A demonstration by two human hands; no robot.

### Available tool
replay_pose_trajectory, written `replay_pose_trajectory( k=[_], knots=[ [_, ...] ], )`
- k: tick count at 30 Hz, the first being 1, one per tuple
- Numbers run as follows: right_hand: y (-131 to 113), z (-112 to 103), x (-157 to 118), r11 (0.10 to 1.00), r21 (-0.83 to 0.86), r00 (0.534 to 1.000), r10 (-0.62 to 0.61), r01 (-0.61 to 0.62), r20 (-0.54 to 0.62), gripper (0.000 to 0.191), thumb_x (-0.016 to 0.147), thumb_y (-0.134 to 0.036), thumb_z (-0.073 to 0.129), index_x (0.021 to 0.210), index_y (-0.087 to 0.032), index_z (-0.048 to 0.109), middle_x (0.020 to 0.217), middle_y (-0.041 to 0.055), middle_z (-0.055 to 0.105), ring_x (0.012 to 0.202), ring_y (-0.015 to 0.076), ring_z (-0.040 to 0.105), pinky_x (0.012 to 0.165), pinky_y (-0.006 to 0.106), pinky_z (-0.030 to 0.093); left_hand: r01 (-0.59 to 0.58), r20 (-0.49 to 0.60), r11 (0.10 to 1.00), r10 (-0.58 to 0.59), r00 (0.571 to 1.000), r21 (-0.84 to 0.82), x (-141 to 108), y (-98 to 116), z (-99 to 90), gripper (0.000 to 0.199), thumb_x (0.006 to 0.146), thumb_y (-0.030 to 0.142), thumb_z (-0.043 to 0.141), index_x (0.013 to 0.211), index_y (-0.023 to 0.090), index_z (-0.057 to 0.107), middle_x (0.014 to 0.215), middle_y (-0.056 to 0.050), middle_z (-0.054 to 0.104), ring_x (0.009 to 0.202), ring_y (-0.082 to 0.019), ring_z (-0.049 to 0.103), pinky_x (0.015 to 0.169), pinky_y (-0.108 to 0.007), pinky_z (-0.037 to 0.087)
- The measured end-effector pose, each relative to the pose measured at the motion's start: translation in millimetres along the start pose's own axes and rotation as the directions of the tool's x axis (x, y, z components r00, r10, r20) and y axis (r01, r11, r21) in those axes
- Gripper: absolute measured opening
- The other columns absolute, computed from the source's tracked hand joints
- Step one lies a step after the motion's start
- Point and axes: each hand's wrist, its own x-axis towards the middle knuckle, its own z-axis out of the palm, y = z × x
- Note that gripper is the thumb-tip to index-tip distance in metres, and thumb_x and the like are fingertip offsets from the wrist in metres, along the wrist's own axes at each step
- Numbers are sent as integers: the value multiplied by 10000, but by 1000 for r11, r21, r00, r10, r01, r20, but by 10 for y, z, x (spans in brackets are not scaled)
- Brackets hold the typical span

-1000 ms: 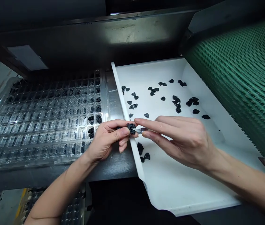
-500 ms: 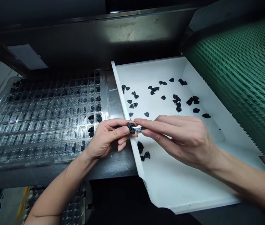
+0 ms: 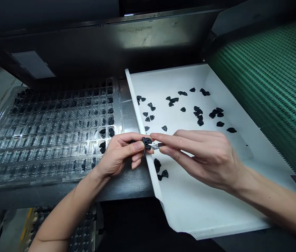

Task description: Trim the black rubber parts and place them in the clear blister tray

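Note:
Between the thumb and fingers of my left hand [image 3: 123, 150] is a small black plastic part [image 3: 146, 142], round with openings in it. It is held over the raised edge of the white tray [image 3: 202, 210]. My right hand [image 3: 202, 154] pinches a small knife [image 3: 157, 145] with a thin pointed metal blade. The blade's tip meets the face of the black part; most of the handle is hidden by my fingers. Several loose black pieces [image 3: 200, 122] lie scattered in the white tray.
A clear plastic compartment tray [image 3: 56, 136], partly filled with black parts, lies on the metal bench [image 3: 129, 180] at left. A green mesh belt [image 3: 273, 94] slopes along the right. Behind stands a metal panel [image 3: 142, 38].
My right hand's knife blade has turned slightly and more of its metal shows. Both hands stay in nearly the same place; the whole view has shifted a little.

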Motion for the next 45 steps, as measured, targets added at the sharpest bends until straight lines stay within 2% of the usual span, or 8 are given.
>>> replay_pose_trajectory(
  k=[9, 23, 40, 45],
  knots=[
    [21, -7, -17, 1000, -10, 1000, -3, 3, 9, 365, 1113, -102, 758, 1476, -128, 776, 772, -41, 577, 642, 100, 479, 631, 291, 378, 7, 6, 1000, -7, 1000, -11, 1, 11, 2, 118, 958, 236, 951, 1057, 170, 953, 898, -136, 859, 526, -46, 544, 458, -142, 518],
    [11, -28, 11, 999, 46, 1000, 7, -7, 15, 358, 1121, -108, 752, 1477, -127, 782, 768, -43, 569, 645, 94, 457, 631, 282, 372, 14, -6, 1000, -14, 1000, -2, -1, 27, 10, 144, 933, 242, 970, 1051, 161, 954, 880, -139, 857, 508, -45, 532, 450, -142, 511],
    [10, -25, 16, 1000, 22, 1000, 3, -3, 26, 356, 1135, -120, 732, 1488, -158, 762, 778, -43, 597, 638, 95, 492, 625, 279, 390, 41, -27, 999, -41, 999, -14, 0, 27, 22, 188, 894, 255, 1002, 1026, 136, 939, 870, -144, 850, 503, -53, 527, 435, -159, 490],
    [10, -34, 34, 999, 31, 1000, 23, -23, -1, 347, 1130, -120, 724, 1471, -168, 757, 809, -22, 665, 624, 110, 539, 603, 291, 425, 42, -33, 999, -42, 999, -10, 1, 35, 33, 231, 884, 278, 1015, 1045, 134, 934, 865, -134, 842, 507, -55, 520, 432, -166, 469]
  ],
)
